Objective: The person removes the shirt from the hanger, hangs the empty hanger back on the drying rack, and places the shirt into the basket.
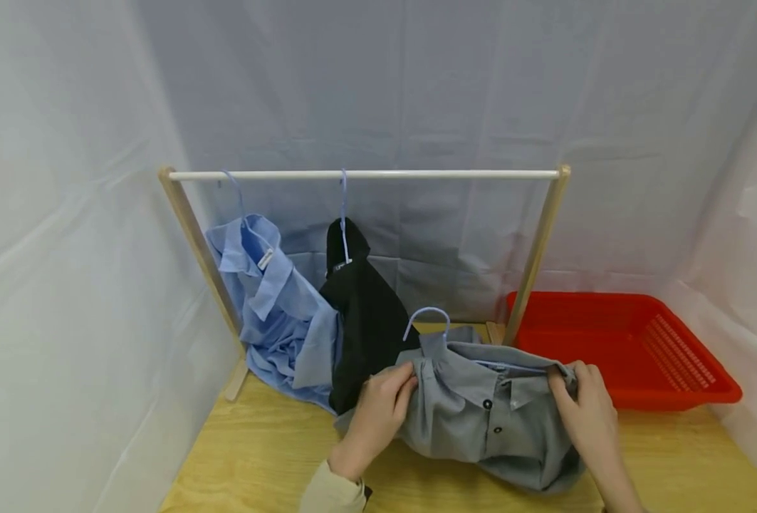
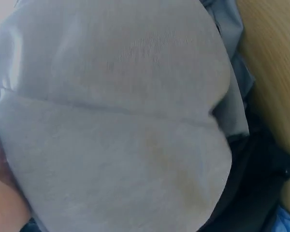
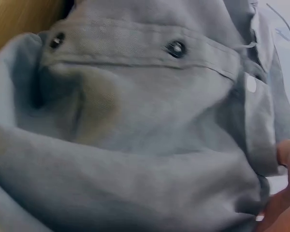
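Note:
A grey button-up shirt [image 1: 455, 413] hangs between both hands above the table, its dark buttons facing me. The hook of a pale blue hanger [image 1: 431, 309] rises from the shirt's left part, and a strip of the hanger shows inside the neck opening. My left hand [image 1: 381, 410] pinches the fabric at the left shoulder. At the other side my right hand [image 1: 586, 410] grips the collar and shoulder edge, thumb in front. Grey cloth [image 2: 111, 106] fills most of the left wrist view. In the right wrist view the button placket [image 3: 135, 46] is visible, with fingertips at the right edge.
Behind stands a wooden rack with a white rod [image 1: 442, 174]. A light blue shirt [image 1: 275, 306] and a black garment [image 1: 368, 313] hang from it on hangers. A red plastic basket [image 1: 615, 399] sits at the right. White sheeting [image 1: 64, 249] encloses the wooden table [image 1: 256, 456].

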The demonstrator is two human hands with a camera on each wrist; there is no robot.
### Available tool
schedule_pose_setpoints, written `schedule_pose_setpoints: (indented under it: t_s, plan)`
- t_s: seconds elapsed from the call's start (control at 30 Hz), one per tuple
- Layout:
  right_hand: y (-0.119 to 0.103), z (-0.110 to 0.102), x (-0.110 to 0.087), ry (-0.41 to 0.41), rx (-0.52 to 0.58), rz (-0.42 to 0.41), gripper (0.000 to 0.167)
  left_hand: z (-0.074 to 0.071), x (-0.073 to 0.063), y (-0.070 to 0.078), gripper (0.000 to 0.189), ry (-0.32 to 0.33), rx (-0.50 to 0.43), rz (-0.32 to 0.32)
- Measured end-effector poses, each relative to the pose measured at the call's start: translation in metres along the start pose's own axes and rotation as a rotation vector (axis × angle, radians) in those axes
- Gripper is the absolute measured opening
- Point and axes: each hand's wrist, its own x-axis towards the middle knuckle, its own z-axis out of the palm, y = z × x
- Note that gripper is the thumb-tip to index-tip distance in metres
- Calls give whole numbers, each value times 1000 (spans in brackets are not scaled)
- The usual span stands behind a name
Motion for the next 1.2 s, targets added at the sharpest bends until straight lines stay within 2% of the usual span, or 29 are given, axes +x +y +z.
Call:
schedule_pose_setpoints:
  t_s: [0.13, 0.33, 0.43, 0.53, 0.67, 0.87, 1.0, 1.1, 1.13, 1.2]
  plan:
    - [-5, -4, 5, -47, -34, 41, 43, 1, 1, -1, 16, 53, -15, -3]
    - [2, -15, 15, -181, -188, 80, 57, -6, 1, -6, 15, 47, -27, -5]
    - [6, -18, 18, -239, -197, 91, 59, -9, 1, -6, 13, 37, -29, -3]
    - [9, -17, 18, -259, -170, 101, 58, -10, 2, -5, 12, 43, -33, -5]
    - [9, -13, 15, -227, -124, 104, 56, -10, 4, -1, 15, 59, -17, 8]
    - [7, -6, 10, -188, -73, 120, 55, -4, 10, 7, 11, 48, 20, 76]
    - [9, -6, 8, -71, 32, 158, 36, -2, 13, 9, 11, 68, 9, 74]
    - [12, -8, 8, 12, 102, 174, 29, -4, 13, 10, 11, 73, -16, 69]
    - [13, -9, 9, 8, 116, 176, 28, -4, 14, 9, 11, 71, -21, 66]
    - [15, -11, 10, -28, 98, 129, 28, -6, 14, 9, 10, 65, -26, 58]
